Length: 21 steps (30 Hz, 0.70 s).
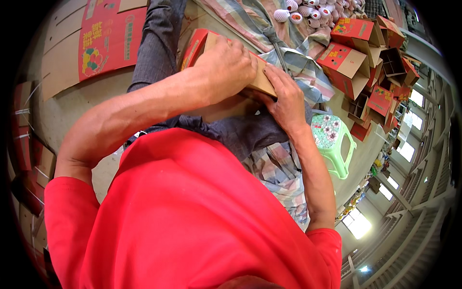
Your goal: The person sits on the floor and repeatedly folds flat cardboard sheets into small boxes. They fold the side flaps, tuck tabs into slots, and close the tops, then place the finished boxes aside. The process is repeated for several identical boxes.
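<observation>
Between my legs is a red and brown cardboard box [263,83], tilted, with a red side showing beyond my left wrist. My left hand [228,63] lies across its upper side, knuckles up and fingers curled down onto the cardboard. What its fingertips grip is partly hidden behind the hand itself. At the box's right end my right hand [286,98] takes hold, its fingers along the upper edge and its thumb tucked low against the cardboard. Both forearms reach in over my red shirt.
A flattened red and brown carton [110,45] lies at upper left. Striped sheeting [293,62] spreads beyond the box. Wrapped round goods in foam nets [313,12] are heaped at the top. Several red cartons [349,60] pile up at right, near a green stool [328,132].
</observation>
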Each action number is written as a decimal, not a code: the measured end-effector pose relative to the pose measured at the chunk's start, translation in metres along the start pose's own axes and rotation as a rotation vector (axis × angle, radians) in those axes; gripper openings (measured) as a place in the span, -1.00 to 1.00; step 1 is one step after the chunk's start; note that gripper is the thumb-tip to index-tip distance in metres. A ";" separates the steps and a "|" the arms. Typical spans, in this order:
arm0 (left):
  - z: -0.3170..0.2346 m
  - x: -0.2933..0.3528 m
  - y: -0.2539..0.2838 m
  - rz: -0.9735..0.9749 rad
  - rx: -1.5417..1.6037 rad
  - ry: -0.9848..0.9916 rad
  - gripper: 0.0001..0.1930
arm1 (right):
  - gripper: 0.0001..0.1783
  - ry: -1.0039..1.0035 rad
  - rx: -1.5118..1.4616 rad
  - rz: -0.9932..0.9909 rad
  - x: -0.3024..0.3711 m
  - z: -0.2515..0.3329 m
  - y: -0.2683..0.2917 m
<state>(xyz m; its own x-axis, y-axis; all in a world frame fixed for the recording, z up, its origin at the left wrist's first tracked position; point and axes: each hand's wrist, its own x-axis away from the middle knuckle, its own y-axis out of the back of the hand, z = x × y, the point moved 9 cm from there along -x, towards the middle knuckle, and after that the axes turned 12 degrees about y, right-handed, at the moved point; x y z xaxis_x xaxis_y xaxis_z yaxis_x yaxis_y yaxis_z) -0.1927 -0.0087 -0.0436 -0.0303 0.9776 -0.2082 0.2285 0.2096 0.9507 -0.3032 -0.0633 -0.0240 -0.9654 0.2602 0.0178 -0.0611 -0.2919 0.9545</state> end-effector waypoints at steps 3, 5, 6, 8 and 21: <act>-0.005 0.005 0.005 -0.063 -0.047 -0.017 -0.68 | -0.29 -0.011 0.025 -0.001 0.006 0.002 -0.003; -0.007 0.007 0.003 -0.048 -0.046 -0.026 -0.67 | -0.29 -0.029 0.025 -0.012 0.009 0.004 -0.003; -0.008 0.007 0.003 -0.042 -0.047 -0.031 -0.66 | -0.28 -0.036 0.025 -0.020 0.010 0.005 -0.003; -0.008 0.008 0.005 -0.044 -0.031 -0.028 -0.66 | -0.28 -0.033 0.043 -0.028 0.012 0.006 -0.004; -0.009 0.013 -0.003 0.070 -0.057 0.007 -0.55 | -0.29 -0.034 0.106 -0.052 0.018 0.010 -0.010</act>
<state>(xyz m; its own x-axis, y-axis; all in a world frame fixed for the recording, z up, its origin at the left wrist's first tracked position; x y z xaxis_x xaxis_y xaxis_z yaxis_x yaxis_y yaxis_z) -0.2023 0.0031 -0.0476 -0.0231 0.9900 -0.1391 0.1744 0.1410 0.9745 -0.3176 -0.0465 -0.0304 -0.9523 0.3043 -0.0241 -0.0819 -0.1786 0.9805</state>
